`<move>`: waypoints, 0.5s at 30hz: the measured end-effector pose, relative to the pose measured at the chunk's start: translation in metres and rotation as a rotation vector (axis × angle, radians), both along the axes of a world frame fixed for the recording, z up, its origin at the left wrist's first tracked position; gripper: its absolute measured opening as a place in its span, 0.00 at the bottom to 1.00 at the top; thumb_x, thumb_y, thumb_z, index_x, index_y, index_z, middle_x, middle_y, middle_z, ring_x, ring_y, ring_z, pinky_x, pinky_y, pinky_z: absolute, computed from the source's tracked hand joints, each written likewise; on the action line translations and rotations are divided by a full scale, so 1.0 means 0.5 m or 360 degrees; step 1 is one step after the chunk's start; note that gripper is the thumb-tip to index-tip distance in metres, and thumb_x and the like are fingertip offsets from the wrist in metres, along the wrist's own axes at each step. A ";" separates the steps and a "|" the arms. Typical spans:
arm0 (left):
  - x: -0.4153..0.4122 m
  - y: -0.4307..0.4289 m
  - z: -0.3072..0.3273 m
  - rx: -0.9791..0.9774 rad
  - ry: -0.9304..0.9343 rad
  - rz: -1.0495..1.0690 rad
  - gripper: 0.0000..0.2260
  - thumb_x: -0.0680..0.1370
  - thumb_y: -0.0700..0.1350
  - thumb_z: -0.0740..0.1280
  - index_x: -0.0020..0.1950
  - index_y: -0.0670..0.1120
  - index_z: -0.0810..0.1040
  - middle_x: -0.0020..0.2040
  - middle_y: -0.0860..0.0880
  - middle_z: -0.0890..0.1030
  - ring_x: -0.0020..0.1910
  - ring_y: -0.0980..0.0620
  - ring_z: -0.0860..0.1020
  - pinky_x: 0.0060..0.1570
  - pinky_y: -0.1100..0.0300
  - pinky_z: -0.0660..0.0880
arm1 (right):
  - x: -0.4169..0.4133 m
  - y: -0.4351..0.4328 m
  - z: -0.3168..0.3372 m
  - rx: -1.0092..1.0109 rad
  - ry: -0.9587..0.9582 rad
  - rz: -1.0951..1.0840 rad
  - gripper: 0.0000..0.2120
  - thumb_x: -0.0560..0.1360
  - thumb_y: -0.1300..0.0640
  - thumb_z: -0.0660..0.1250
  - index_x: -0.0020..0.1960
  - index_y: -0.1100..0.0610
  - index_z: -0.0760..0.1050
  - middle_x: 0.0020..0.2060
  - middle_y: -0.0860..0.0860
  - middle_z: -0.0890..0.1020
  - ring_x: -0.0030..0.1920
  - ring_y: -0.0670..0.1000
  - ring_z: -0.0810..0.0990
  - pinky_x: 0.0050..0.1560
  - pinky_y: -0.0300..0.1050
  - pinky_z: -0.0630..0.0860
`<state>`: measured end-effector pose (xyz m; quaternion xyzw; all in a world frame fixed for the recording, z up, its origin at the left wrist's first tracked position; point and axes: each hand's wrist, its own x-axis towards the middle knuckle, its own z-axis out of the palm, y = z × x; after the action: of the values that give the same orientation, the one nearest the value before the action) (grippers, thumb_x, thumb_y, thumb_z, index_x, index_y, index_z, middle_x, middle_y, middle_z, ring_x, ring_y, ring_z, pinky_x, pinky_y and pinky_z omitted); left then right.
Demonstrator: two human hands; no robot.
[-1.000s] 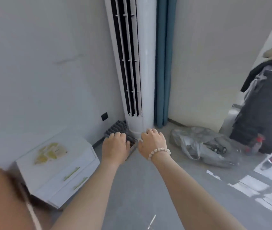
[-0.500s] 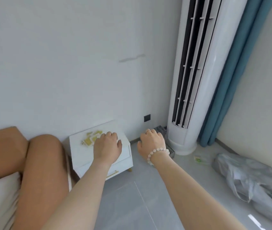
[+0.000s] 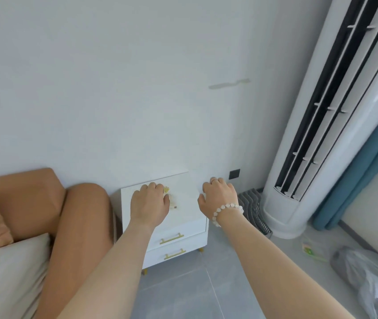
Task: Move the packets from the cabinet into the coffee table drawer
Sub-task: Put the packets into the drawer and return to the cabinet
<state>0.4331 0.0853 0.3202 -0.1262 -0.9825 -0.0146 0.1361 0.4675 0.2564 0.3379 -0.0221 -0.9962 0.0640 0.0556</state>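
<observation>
The packets [image 3: 171, 200] lie on top of the white cabinet [image 3: 183, 229], against the far wall beside the sofa [image 3: 22, 203]. The left hand [image 3: 150, 204] and right hand [image 3: 220, 196] reach toward them with fingers loosely curled, both empty — likely positioned for pickup.

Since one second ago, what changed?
The view swung left from the air conditioner to the cabinet. Both hands travelled with it: the left hand is now over the packets on the cabinet top, the right hand by its right edge. Whether the left grips any is hidden. The drawers stayed closed, packets stayed on top.
</observation>
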 end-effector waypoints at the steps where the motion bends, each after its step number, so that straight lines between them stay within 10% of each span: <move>1: -0.017 -0.009 -0.004 0.0000 -0.0002 0.0019 0.14 0.80 0.49 0.56 0.55 0.44 0.76 0.52 0.48 0.78 0.52 0.46 0.75 0.44 0.56 0.67 | -0.020 -0.010 -0.003 0.0004 0.0007 0.0009 0.15 0.79 0.53 0.54 0.57 0.58 0.74 0.55 0.52 0.75 0.57 0.53 0.71 0.55 0.45 0.66; 8: -0.118 -0.041 -0.019 -0.0025 -0.0111 0.0112 0.14 0.81 0.50 0.55 0.58 0.44 0.75 0.55 0.48 0.77 0.54 0.47 0.75 0.47 0.56 0.69 | -0.129 -0.040 -0.049 0.0017 -0.0075 0.0061 0.15 0.79 0.52 0.53 0.58 0.58 0.73 0.56 0.53 0.75 0.58 0.53 0.71 0.56 0.46 0.66; 15: -0.250 -0.065 -0.067 -0.0022 -0.0190 0.0187 0.08 0.70 0.44 0.73 0.39 0.40 0.80 0.34 0.44 0.79 0.33 0.43 0.78 0.31 0.57 0.71 | -0.300 -0.047 -0.085 -0.0030 -0.0103 0.0118 0.15 0.79 0.52 0.53 0.58 0.58 0.73 0.56 0.52 0.75 0.58 0.52 0.71 0.57 0.45 0.66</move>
<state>0.3082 0.0526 0.2870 -0.0680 -0.9947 -0.0074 0.0771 0.3173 0.2331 0.2954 0.0121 -0.9969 0.0746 0.0206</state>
